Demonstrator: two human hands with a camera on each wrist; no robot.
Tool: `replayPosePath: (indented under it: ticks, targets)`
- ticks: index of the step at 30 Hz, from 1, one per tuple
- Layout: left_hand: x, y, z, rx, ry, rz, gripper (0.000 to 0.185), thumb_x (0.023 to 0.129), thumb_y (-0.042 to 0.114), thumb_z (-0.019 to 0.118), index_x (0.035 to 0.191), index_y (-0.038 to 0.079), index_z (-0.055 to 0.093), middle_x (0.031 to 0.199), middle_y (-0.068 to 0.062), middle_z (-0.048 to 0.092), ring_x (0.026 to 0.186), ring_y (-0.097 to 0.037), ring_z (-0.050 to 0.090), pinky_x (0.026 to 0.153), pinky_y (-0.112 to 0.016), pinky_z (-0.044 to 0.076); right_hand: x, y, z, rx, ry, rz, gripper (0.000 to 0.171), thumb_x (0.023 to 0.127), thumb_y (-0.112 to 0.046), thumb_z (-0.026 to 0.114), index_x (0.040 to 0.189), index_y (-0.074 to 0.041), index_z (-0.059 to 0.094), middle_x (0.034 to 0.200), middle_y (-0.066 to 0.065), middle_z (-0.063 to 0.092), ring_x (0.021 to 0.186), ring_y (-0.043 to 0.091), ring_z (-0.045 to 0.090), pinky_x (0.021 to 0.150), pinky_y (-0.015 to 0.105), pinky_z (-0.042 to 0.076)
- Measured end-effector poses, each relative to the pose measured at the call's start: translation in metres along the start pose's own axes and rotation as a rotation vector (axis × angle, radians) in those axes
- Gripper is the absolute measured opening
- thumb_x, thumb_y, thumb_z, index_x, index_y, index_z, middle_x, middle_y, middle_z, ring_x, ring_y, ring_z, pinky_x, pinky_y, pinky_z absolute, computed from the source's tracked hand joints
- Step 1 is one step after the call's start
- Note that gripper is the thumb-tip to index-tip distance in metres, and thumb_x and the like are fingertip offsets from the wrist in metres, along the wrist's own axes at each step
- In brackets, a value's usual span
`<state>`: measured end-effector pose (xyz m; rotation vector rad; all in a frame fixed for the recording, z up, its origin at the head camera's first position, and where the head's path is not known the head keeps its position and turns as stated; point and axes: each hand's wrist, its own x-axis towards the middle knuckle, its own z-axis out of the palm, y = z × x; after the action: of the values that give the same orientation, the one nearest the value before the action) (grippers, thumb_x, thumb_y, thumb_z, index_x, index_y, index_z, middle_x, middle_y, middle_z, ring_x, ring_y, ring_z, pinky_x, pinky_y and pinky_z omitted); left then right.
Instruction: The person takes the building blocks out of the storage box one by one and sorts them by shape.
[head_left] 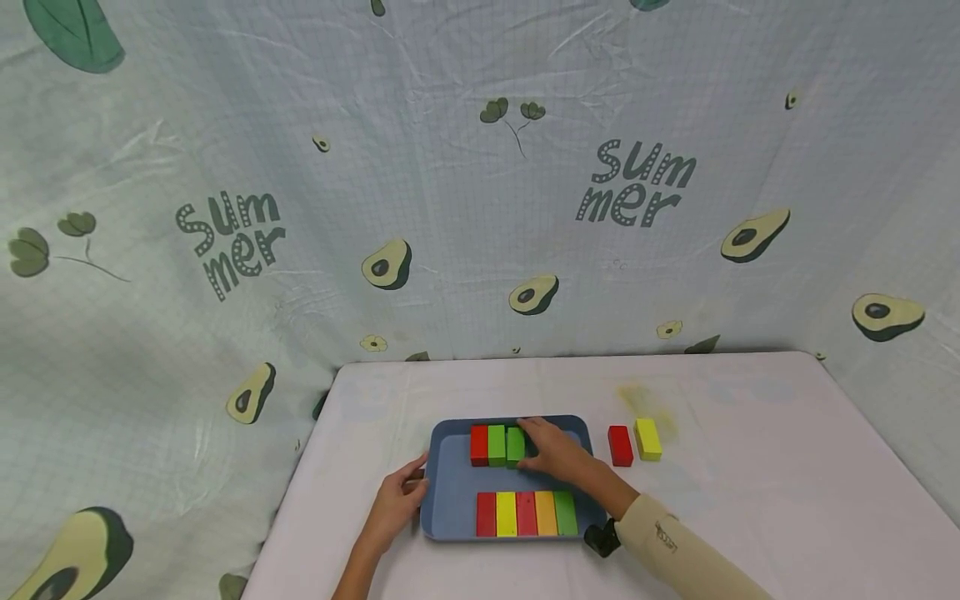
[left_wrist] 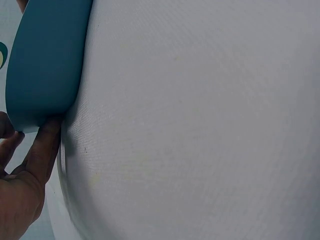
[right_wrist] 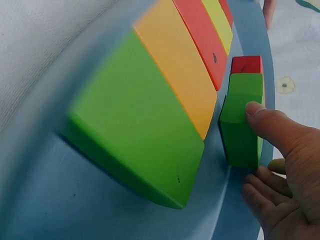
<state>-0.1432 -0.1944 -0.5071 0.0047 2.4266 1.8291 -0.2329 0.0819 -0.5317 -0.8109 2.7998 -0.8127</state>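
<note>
A blue tray (head_left: 450, 492) lies on the table. My left hand (head_left: 397, 502) is at its left side, fingertips touching the outer wall; the left wrist view shows these fingers against the tray wall (left_wrist: 45, 65). Over the tray's far part, my right hand (head_left: 558, 452) pinches a green block (head_left: 515, 447), thumb (right_wrist: 270, 122) on its near end. Just left of that block stand another green block (head_left: 497, 446) and a red block (head_left: 479, 446). Along the near wall runs a row: red (head_left: 486, 514), yellow block (head_left: 506, 514), red (head_left: 527, 513), orange block (head_left: 546, 513) and green (head_left: 566, 513).
Right of the tray, a red block (head_left: 620, 446) and a yellow block (head_left: 648, 439) lie on the white tablecloth (head_left: 750, 483). A patterned curtain (head_left: 450, 183) hangs behind the table. By the right wrist shows a black device (head_left: 602, 540).
</note>
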Motion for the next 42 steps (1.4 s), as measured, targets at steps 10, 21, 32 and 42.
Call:
replayPosePath:
  ticks: [10, 21, 32, 42]
  targets:
    - [0.0, 0.005, 0.002, 0.026, 0.009, -0.038, 0.045, 0.091, -0.003, 0.052, 0.135, -0.009, 0.044, 0.112, -0.029, 0.055, 0.096, -0.035, 0.058, 0.063, -0.029, 0.049, -0.001, 0.002, -0.002, 0.007, -0.045, 0.044, 0.072, 0.076, -0.025, 0.08, 0.131, 0.007, 0.047, 0.121, 0.019, 0.053, 0.105, 0.027, 0.053, 0.088, 0.042, 0.046]
    - [0.015, -0.032, 0.003, 0.031, 0.02, -0.046, 0.047, 0.092, 0.002, 0.054, 0.137, -0.003, 0.045, 0.112, -0.022, 0.056, 0.094, -0.027, 0.06, 0.063, -0.029, 0.049, 0.0, 0.004, -0.003, 0.011, -0.065, 0.053, 0.068, 0.077, -0.026, 0.078, 0.129, 0.007, 0.049, 0.118, 0.017, 0.054, 0.102, 0.024, 0.054, 0.088, 0.04, 0.046]
    - [0.015, -0.034, 0.002, 0.022, 0.019, -0.023, 0.047, 0.092, 0.002, 0.055, 0.137, -0.002, 0.045, 0.112, -0.022, 0.057, 0.094, -0.027, 0.059, 0.063, -0.029, 0.049, -0.005, 0.004, -0.004, 0.057, -0.054, 0.053, 0.064, 0.075, -0.024, 0.081, 0.124, 0.004, 0.052, 0.119, 0.014, 0.054, 0.103, 0.023, 0.053, 0.089, 0.04, 0.045]
    - [0.009, -0.021, 0.0, 0.008, 0.005, -0.004, 0.046, 0.092, -0.001, 0.053, 0.136, -0.007, 0.043, 0.111, -0.027, 0.055, 0.095, -0.033, 0.059, 0.065, -0.034, 0.051, -0.012, 0.01, -0.012, 0.072, -0.044, 0.109, 0.066, 0.075, -0.026, 0.08, 0.127, 0.001, 0.051, 0.122, 0.012, 0.053, 0.104, 0.021, 0.052, 0.09, 0.041, 0.045]
